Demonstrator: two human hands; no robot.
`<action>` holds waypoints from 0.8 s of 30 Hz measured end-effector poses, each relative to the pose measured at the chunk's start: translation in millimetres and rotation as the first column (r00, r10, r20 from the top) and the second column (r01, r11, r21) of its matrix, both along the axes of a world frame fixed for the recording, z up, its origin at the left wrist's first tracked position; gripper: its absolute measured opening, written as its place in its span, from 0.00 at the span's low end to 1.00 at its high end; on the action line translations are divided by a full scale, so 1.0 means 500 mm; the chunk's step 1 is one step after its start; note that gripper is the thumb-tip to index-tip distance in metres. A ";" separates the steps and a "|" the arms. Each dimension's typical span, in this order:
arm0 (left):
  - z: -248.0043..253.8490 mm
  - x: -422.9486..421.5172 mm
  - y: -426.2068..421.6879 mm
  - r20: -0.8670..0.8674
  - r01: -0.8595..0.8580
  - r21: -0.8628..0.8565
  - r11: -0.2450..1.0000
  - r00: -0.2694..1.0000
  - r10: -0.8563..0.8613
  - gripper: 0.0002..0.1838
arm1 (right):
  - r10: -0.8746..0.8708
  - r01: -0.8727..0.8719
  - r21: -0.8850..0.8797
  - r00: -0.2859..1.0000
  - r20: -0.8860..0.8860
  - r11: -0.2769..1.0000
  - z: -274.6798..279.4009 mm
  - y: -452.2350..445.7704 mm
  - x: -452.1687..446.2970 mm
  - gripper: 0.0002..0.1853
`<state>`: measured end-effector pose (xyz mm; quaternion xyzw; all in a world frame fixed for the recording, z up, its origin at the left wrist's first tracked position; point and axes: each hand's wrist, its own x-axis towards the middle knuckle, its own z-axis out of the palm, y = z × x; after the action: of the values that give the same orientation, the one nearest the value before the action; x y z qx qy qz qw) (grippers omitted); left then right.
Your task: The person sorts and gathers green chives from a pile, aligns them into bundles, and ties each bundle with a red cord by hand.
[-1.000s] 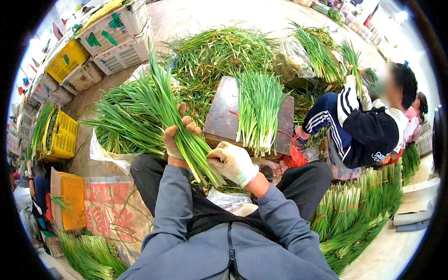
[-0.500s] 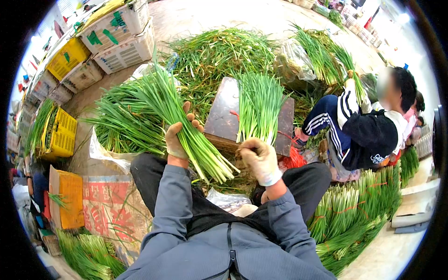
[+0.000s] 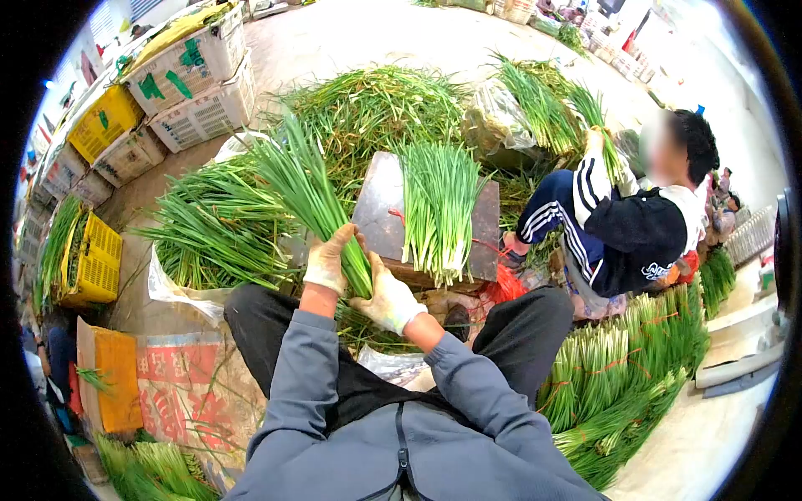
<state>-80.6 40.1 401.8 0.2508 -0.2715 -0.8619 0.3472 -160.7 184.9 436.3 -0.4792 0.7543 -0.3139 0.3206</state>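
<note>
Both gloved hands are closed round one bunch of long green stalks [image 3: 313,188] in front of my lap. My left hand [image 3: 330,259] wraps the bunch from the left side. Lower down on the right, my right hand [image 3: 388,296] grips the pale stem ends, which it partly hides. The leaves point up and away to the left. Just beyond my hands, a dark board [image 3: 378,188] on a low block bears a flat bundle of trimmed stalks [image 3: 439,209], with a red tie beside it.
Loose stalks [image 3: 221,225] lie at the left on white plastic, and a large heap [image 3: 376,108] lies beyond the board. A seated co-worker [image 3: 635,225] holds stalks at the right. Tied bundles [image 3: 618,359] line the lower right; crates [image 3: 205,108] stand at upper left.
My right hand has moved left from beside the board and closed on the stem ends. My left hand's fingers have wrapped round the bunch, which is gathered tighter. The view has shifted slightly.
</note>
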 end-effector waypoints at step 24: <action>-0.244 -0.006 0.142 0.237 0.228 0.418 0.879 0.907 -0.348 0.22 | -0.439 0.344 0.296 0.490 0.753 0.891 -0.302 0.048 -0.170 0.13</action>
<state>-83.6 111.0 279.7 0.3995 -0.1837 -0.8911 0.1120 -245.5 208.9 285.5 -0.0828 0.6308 -0.5194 0.5704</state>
